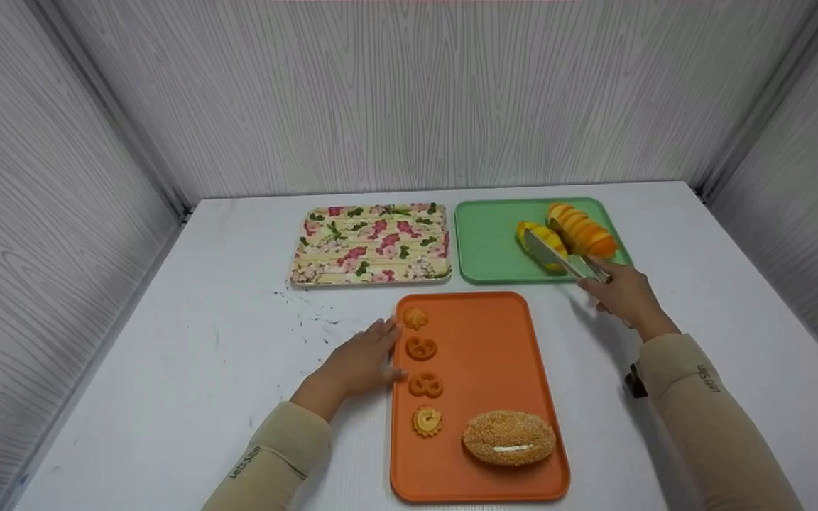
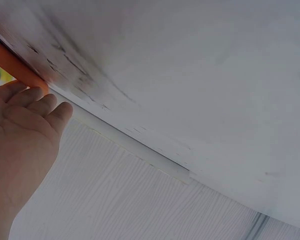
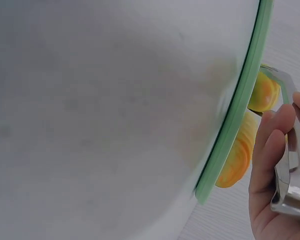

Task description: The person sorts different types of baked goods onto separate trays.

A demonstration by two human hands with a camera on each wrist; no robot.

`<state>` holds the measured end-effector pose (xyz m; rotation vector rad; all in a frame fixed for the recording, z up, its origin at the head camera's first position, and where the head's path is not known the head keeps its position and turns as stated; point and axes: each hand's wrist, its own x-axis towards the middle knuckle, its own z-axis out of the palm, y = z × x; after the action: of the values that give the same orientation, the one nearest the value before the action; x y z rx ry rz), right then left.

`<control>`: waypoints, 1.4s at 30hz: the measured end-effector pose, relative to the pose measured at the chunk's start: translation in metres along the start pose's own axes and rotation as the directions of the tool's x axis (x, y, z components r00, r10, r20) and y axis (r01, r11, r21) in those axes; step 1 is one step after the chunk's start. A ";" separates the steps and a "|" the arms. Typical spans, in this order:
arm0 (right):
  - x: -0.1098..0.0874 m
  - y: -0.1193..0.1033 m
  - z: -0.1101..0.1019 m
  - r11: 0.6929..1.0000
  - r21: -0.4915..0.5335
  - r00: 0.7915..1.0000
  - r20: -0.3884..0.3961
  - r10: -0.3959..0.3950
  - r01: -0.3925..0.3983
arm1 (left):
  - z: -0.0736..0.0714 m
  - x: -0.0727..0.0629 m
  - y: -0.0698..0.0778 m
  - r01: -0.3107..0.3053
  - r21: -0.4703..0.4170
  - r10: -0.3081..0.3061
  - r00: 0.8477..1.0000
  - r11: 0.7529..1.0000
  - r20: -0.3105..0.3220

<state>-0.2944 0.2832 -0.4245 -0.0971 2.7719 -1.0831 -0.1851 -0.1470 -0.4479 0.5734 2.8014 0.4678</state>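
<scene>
My right hand [image 1: 620, 292] grips metal tongs [image 1: 571, 265] over the green tray [image 1: 491, 245]. The tongs' blades lie around a yellow bread [image 1: 552, 241] on that tray, beside a longer orange-and-cream bread roll [image 1: 583, 228]. In the right wrist view the fingers curl about the tongs [image 3: 293, 165] near the tray's edge. My left hand [image 1: 361, 360] rests with extended fingers at the left edge of the orange tray [image 1: 480, 348]. Along that tray's left side stand several small biscuits, among them a pretzel [image 1: 425, 385]; a sesame-coated loaf [image 1: 508, 438] lies at its near right.
A floral tray [image 1: 373, 245] lies at the back, left of the green one. All trays sit on a white table [image 1: 189, 341] enclosed by grey wood-grain panels [image 1: 423, 99]. A small black object [image 1: 635, 381] shows by the right sleeve.
</scene>
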 end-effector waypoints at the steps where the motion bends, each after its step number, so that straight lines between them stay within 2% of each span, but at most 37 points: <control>1: 0.000 0.001 0.000 1.000 -0.004 1.000 0.003 0.004 -0.004 | 0.000 0.000 0.000 -0.001 0.001 0.001 1.000 1.000 0.000; 15: -0.002 0.003 0.000 0.999 -0.027 0.999 -0.001 0.033 -0.033 | 0.001 0.002 -0.001 0.009 0.001 -0.009 1.000 1.000 0.014; 23: -0.006 0.006 -0.002 1.000 -0.005 0.998 -0.062 -0.019 0.019 | 0.003 0.001 -0.002 -0.001 -0.013 0.001 1.000 1.000 0.000; 29: -0.010 0.004 -0.008 0.999 -0.019 0.996 -0.080 -0.045 0.043 | 0.004 0.000 -0.003 0.003 -0.022 -0.003 1.000 1.000 0.002; 42: -0.029 0.003 -0.022 0.994 0.043 0.994 -0.048 -0.098 0.100 | 0.000 0.000 0.000 0.008 -0.017 -0.008 1.000 1.000 0.004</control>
<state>-0.2696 0.3041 -0.4067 -0.2086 2.8081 -1.1860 -0.1853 -0.1475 -0.4477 0.5592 2.7920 0.4876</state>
